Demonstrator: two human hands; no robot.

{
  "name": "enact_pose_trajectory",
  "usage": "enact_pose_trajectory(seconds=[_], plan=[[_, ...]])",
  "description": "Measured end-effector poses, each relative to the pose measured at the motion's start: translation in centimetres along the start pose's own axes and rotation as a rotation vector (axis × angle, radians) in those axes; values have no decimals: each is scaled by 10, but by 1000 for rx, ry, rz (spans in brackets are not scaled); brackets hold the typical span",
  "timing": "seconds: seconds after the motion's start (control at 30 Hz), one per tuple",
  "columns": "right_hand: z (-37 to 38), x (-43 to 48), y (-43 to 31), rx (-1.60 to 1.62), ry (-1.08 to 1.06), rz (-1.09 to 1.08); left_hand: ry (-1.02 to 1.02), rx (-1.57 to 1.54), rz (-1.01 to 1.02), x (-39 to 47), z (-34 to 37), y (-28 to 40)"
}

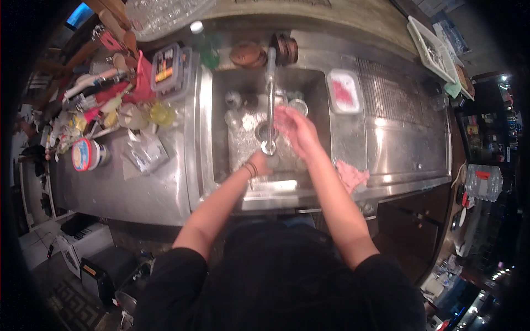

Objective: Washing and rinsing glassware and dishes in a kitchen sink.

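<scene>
My right hand [301,131] is over the stainless steel sink basin [321,153], right of the faucet [271,95], its fingers curved. Blur leaves unclear whether it holds something see-through. Lower down, my left hand [261,162] is by the faucet's spout end, with dark bands around the wrist. Its fingers are blurred and partly hidden, so I cannot tell what it holds. Several glass vessels, among them a clear glass [233,99] and a round-rimmed one [299,106], are in the basin near the drain [265,131].
Right of the basin are a white plastic tub [344,92] with pink stuff inside and a pink cloth [352,176]. Behind stand a green bottle [208,51] and brown dishes [247,53]. Utensils, a plastic bag [145,153] and a lidded tub [87,154] crowd the left counter.
</scene>
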State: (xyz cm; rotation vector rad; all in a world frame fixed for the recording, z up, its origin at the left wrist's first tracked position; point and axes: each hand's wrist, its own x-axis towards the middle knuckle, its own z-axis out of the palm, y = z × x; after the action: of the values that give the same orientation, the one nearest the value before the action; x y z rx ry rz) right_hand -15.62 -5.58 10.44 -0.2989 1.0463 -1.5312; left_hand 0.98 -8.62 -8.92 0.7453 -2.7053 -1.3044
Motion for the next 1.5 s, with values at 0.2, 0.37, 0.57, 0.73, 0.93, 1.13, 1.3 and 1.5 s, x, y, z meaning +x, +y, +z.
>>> enact_pose_trajectory(seconds=[0.2,0.37,0.57,0.73,0.93,1.13,1.3,1.5], plan=[[-122,-8,60,-1165,-17,221,69,-364,15,9,-35,43],[-133,-31,98,-963,-240,29,-177,-1230,-542,11,-18,19],[-66,-32,78,-1095,167,193,-29,-890,-404,-1,18,-38],[-97,-50,53,-1282,-51,12,-381,-1037,-813,32,2,-5],[-93,-44,20,-1647,-241,-133,112,287,-411,55,-37,-20],[-76,-71,-69,-1442,-114,-200,416,763,-425,72,-78,-65],[-146,-108,-192,-1328,434,-266,375,489,-580,91,-62,-91],[-339,-111,-297,-1320,1058,-479,188,523,-311,71,-47,-36]])
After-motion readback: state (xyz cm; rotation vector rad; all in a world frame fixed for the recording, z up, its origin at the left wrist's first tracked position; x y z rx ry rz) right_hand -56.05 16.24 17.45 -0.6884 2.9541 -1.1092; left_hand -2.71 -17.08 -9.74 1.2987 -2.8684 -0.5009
